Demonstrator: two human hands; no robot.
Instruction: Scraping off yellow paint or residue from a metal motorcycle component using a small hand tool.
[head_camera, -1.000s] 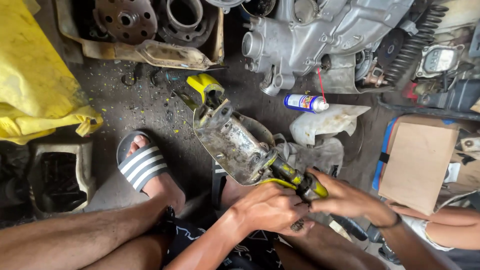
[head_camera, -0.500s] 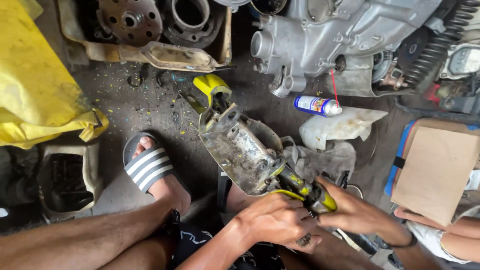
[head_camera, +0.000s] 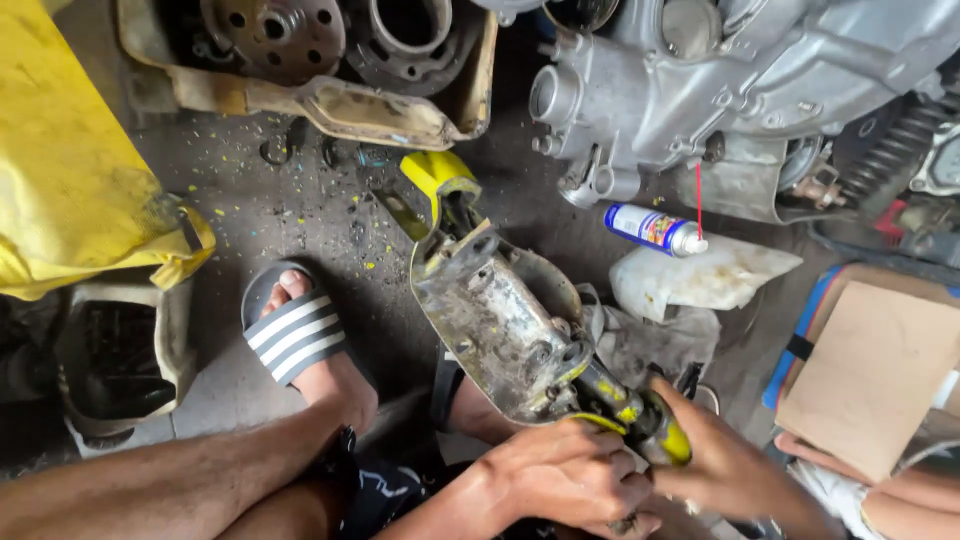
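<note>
Two hands at work on one part, on a workshop floor; listed left to right.

Yellow sheet (head_camera: 70, 170): crumpled plastic, far left, lying on the ground.
Dark tub (head_camera: 120, 355): grimy container below the yellow sheet, standing by the sandalled foot.
Foot in striped sandal (head_camera: 300, 340): planted on the speckled concrete floor (head_camera: 300, 220), left of the metal part.
Tray of parts (head_camera: 330, 70): worn tray at top, holding a round hub and a ring-shaped piece.
Metal cover (head_camera: 495, 320): dirty grey casing with yellow paint on its far tip and near end, tilted, running from centre down toward the hands; its far tip points at the engine.
Left hand (head_camera: 565, 480): closed around the casing's near, yellow-smeared end, just beside the right hand.
Engine block (head_camera: 720, 90): large silver casting, top right, well apart from the hands.
Spray can (head_camera: 655, 230): blue and white, lying on its side with a thin red straw, below the engine.
Rag (head_camera: 700, 280): stained white cloth under the can.
Right hand (head_camera: 725, 470): clamped on the same yellow end from the right side.
Cardboard piece (head_camera: 875, 370): brown, flat, at far right.
</note>
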